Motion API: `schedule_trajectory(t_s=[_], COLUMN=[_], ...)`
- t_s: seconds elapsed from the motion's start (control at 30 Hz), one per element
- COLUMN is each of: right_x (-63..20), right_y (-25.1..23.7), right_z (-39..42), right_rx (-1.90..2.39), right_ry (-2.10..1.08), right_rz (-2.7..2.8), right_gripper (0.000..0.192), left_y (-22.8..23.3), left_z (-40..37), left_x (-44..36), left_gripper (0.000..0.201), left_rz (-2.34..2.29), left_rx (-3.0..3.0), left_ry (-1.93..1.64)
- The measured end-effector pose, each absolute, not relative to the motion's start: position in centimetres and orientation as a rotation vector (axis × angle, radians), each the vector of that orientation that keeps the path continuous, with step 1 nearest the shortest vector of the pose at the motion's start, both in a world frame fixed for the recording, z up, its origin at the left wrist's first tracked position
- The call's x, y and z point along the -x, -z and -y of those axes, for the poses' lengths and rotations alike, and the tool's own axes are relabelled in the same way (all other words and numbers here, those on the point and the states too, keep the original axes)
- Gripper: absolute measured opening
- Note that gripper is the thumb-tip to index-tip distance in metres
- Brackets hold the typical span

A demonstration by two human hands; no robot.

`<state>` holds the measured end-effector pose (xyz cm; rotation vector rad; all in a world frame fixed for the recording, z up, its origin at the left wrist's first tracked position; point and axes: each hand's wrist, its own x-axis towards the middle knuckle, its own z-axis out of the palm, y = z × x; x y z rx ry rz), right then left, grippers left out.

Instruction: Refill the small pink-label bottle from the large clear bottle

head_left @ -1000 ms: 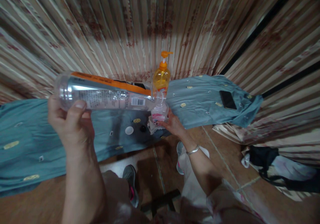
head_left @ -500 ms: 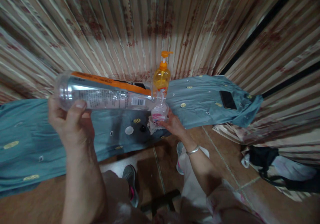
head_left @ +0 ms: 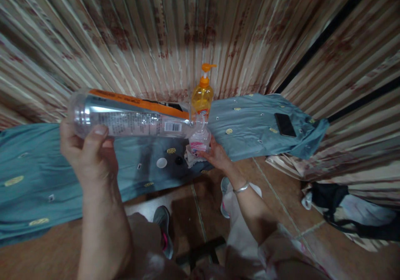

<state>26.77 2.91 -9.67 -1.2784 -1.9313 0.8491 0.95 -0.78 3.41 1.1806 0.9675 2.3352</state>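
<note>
My left hand (head_left: 86, 155) has a closed grip around the base of the big clear bottle (head_left: 131, 115), which lies almost flat with its mouth over the small bottle (head_left: 199, 140), and my right hand (head_left: 218, 155) wraps this small bottle from the right to keep it upright on the bench (head_left: 62, 176). I think I must tilt the big one slowly and keep the two mouths close, so nothing spills. The bench has a blue-grey cloth; an orange pump bottle (head_left: 202, 96) stands just behind, a white cap (head_left: 161, 162) lies near, a phone (head_left: 284, 124) rests far right, and striped curtains (head_left: 125, 34) hang behind.
</note>
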Motion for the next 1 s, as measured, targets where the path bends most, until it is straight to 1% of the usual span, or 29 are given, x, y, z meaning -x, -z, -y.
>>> schedule_trajectory(t_s=[0.2, 0.33, 0.47, 0.73, 1.0], right_x=[-26.72, -26.73, -26.75, -26.81, -26.66], right_y=[9.63, 9.65, 9.75, 9.78, 9.50], right_z=[-2.88, -2.90, -2.93, -2.91, -2.84], right_rx=[1.304, 1.303, 1.328, 1.285, 1.322], right_ry=[-0.843, -0.841, -0.814, -0.841, -0.840], right_rz=[1.937, 1.937, 1.944, 1.938, 1.932], right_gripper=[0.072, 0.072, 0.071, 0.072, 0.070], left_y=[-3.36, -3.33, -3.42, -3.37, -3.37], left_z=[0.63, 0.63, 0.71, 0.82, 0.77], left_x=[-0.78, -0.78, -0.92, -0.76, -0.89], left_gripper=[0.036, 0.034, 0.037, 0.036, 0.036], left_rz=[-0.892, -0.865, -0.879, -0.895, -0.904], left_rx=[-1.184, -1.159, -1.144, -1.150, -1.150], left_ry=[-2.329, -2.352, -2.344, -2.335, -2.336])
